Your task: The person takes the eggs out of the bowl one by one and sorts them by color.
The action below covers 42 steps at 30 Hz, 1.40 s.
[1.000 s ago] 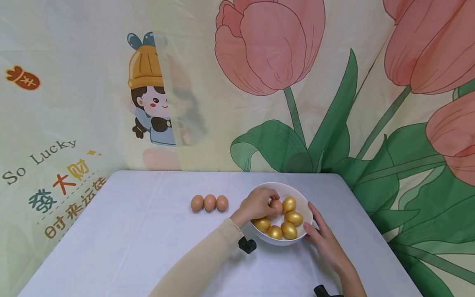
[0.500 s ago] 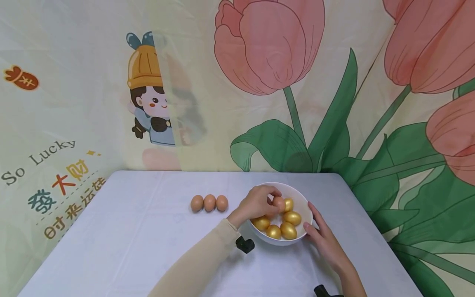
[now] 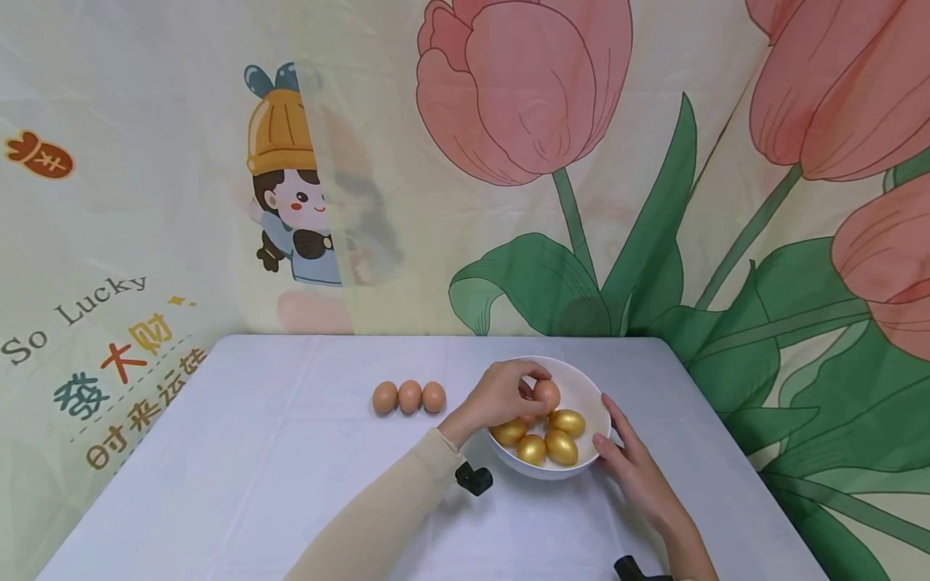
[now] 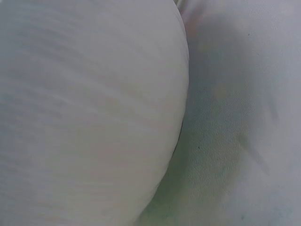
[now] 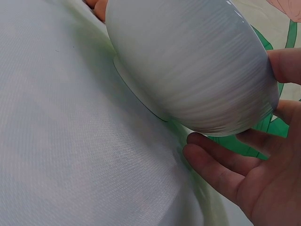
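A white bowl (image 3: 590, 403) stands on the table with several gold eggs (image 3: 561, 447) inside. My left hand (image 3: 497, 394) reaches over its left rim and holds a brown egg (image 3: 547, 394) between thumb and fingers, above the gold ones. A bit of another brown egg shows below that hand, mostly covered. My right hand (image 3: 630, 456) grips the bowl from the right, thumb at the rim. In the right wrist view, fingers (image 5: 221, 167) curve under the bowl's outer wall (image 5: 188, 61). Only the bowl's outside (image 4: 94, 113) and tablecloth fill the left wrist view.
Three brown eggs (image 3: 410, 397) lie in a row on the white-covered table (image 3: 291, 468), left of the bowl. Behind the table hangs a printed backdrop (image 3: 407, 307) with tulips and a cartoon figure. Black wrist devices (image 3: 474, 478) are worn on both arms.
The brown egg in my left hand has come up and slightly right within the bowl. Fewer gold eggs show at its upper right. My right hand stays on the bowl.
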### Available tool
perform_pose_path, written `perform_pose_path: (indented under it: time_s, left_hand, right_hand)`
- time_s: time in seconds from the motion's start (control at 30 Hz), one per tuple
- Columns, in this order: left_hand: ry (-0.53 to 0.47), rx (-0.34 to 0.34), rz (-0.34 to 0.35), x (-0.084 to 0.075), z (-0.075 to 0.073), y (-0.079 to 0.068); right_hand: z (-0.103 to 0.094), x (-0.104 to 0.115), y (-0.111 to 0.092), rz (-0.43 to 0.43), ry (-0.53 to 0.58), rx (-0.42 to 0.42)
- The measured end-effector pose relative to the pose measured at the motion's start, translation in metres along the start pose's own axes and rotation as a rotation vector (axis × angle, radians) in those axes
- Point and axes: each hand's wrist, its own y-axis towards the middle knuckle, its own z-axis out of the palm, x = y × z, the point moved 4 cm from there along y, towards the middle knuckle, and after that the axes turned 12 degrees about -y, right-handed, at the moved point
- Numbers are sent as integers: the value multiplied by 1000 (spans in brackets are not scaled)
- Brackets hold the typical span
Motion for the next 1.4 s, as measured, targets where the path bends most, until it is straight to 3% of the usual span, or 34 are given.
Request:
perform_pose_path:
  time_s: [0.87,1.0,1.2,1.4]
  left_hand:
    - [-198,27,-4,-1,-14,-8]
    - [-201,14,3,-7,-29,-14]
    - [-195,-14,29,-21,-65,-31]
    - [-199,-81,20,-14,-104,-50]
  right_hand:
    - [-1,0,0,18,11,8]
    - [-1,1,0,16,7,8]
    - [-1,1,0,8,4,0]
    - [0,0,1,11,-8,-3]
